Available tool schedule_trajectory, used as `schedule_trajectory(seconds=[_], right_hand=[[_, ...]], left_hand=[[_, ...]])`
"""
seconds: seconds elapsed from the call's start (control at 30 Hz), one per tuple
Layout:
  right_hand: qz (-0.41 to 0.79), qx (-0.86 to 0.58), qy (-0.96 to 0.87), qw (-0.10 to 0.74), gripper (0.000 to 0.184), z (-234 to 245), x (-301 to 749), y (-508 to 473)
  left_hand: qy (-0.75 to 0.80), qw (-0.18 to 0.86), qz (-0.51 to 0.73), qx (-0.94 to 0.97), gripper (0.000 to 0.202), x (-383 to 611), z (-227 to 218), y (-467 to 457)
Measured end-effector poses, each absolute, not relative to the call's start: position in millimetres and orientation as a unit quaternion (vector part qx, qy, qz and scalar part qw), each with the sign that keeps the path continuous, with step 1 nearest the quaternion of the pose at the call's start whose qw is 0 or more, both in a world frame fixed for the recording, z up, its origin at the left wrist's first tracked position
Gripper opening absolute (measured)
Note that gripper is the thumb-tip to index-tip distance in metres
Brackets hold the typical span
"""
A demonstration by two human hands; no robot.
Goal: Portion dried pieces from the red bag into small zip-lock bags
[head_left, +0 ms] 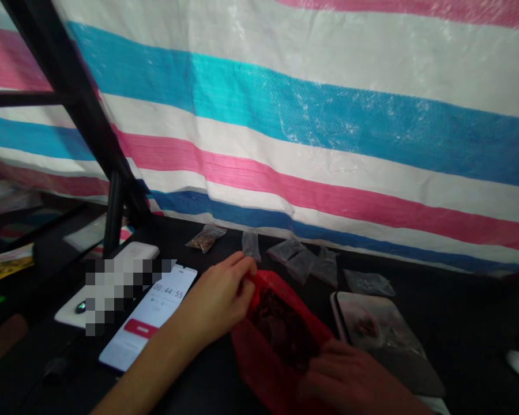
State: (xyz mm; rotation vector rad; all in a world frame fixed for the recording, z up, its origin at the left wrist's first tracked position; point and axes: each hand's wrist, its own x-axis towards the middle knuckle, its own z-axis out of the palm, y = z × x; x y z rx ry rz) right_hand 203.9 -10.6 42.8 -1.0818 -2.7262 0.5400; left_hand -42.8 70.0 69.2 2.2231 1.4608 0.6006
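Note:
A red bag (254,360) stands with its mouth spread, showing dark brown pieces (281,328) inside that I cannot name. My left hand (227,288) pinches the bag's far left rim with closed fingers. On the near right side of the mouth, my right hand (346,374) is curled over the rim; its fingertips are partly hidden and in shadow. Just right of the bag lies a flat device like a small scale (409,363), with a small clear bag (372,328) holding a few brown bits on its top.
Along the back of the black table (216,380) lie several small clear bags (292,253) and one with brown contents (205,237). A phone (125,346) showing a timer and a white power bank (140,253) sit left. Behind hangs a striped sheet (311,115); a black post (86,86) slants at left.

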Motion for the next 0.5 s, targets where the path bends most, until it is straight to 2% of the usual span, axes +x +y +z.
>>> schedule_trajectory(seconds=[0.07,0.23,0.37,0.5], right_hand=[[0.185,-0.417,-0.888,0.060,0.005,67.9,208.5,-6.5],[0.151,-0.440,-0.883,0.067,0.026,85.1,212.6,3.4],[0.087,-0.421,-0.892,0.139,0.032,74.9,207.3,4.3],[0.154,-0.382,-0.875,0.255,0.029,86.0,220.9,5.6]], left_hand=[[0.541,0.168,0.160,0.808,0.020,-45.5,79.3,60.8],[0.574,0.130,0.051,0.807,0.023,-43.8,81.5,22.3],[0.589,0.103,0.002,0.802,0.031,-49.5,70.7,4.6],[0.573,0.020,0.066,0.816,0.027,-55.7,82.8,7.6]])
